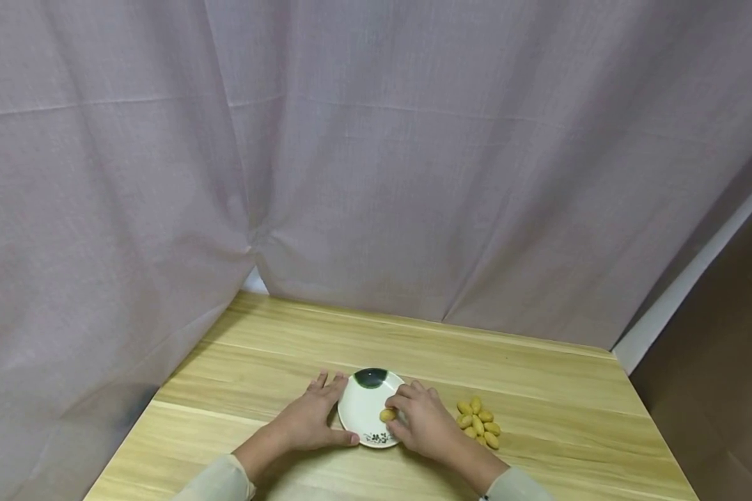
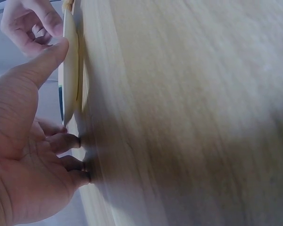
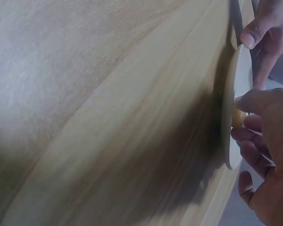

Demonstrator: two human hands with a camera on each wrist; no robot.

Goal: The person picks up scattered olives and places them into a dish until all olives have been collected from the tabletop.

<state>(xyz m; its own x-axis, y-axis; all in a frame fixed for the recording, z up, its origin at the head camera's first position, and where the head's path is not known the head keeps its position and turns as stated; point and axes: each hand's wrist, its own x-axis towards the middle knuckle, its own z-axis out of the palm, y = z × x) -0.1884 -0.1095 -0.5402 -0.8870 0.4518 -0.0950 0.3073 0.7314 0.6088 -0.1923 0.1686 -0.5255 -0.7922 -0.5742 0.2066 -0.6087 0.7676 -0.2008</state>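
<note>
A small round white plate (image 1: 362, 410), with a dark green patch at its far rim and a dark floral print at the near rim, lies on the wooden table. My left hand (image 1: 316, 415) spans its left side with fingers spread, thumb touching the near rim and fingertips down by the table. Over the plate's right half, my right hand (image 1: 423, 421) pinches a small yellow oval fruit (image 1: 387, 415) between thumb and fingers. The right wrist view shows that fruit (image 3: 237, 117) close against the plate's surface, partly hidden by the fingers.
Several more yellow oval fruits (image 1: 478, 422) sit in a cluster on the table (image 1: 558, 410), right of the right hand. A grey-mauve curtain (image 1: 376, 174) hangs behind the table and along its left side. A brown surface (image 1: 721, 362) stands beyond the right edge.
</note>
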